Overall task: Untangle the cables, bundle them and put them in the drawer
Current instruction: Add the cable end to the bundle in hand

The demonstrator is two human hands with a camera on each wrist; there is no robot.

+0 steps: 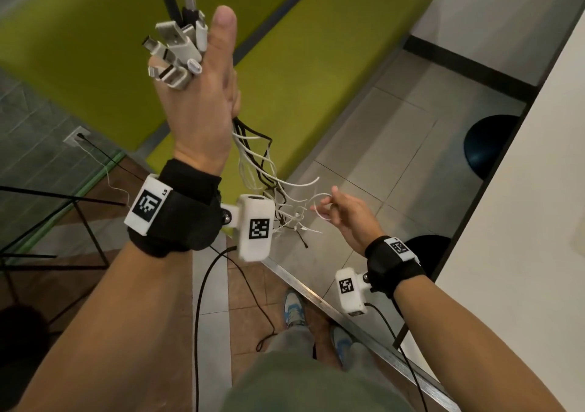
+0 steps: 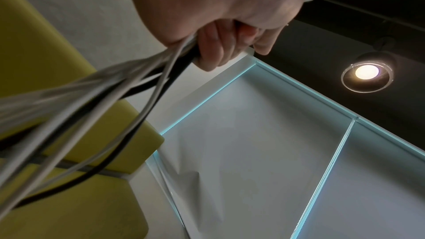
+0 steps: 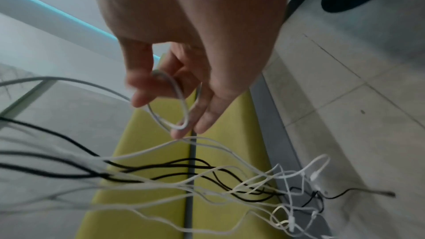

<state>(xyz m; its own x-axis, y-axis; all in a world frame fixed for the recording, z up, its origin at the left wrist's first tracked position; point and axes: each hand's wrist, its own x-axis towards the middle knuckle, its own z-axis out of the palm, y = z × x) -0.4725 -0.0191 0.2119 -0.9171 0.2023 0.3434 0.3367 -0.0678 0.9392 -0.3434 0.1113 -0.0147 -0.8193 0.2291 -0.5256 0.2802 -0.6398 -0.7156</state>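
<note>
My left hand (image 1: 202, 95) is raised high and grips a bunch of white and black cables (image 1: 259, 164). Their plugs (image 1: 177, 47) fan out above its fingers. In the left wrist view the curled fingers (image 2: 211, 52) clamp the cords (image 2: 128, 86), which stream down to the left. The loose ends (image 1: 291, 221) hang tangled below. My right hand (image 1: 342, 212), lower and to the right, pinches a small loop of one white cable (image 1: 323, 205). The right wrist view shows the loop (image 3: 174, 104) wound round its fingers (image 3: 142, 86), with the other strands (image 3: 207, 179) trailing beneath. No drawer is visible.
A yellow-green bench (image 1: 285, 79) stands under the cables. A white counter (image 1: 522, 221) runs along the right, with dark round stools (image 1: 487, 145) beneath its edge. A black wire-frame table (image 1: 63, 231) sits at the left. My shoes (image 1: 294, 310) and a black floor cord (image 1: 202, 300) are below.
</note>
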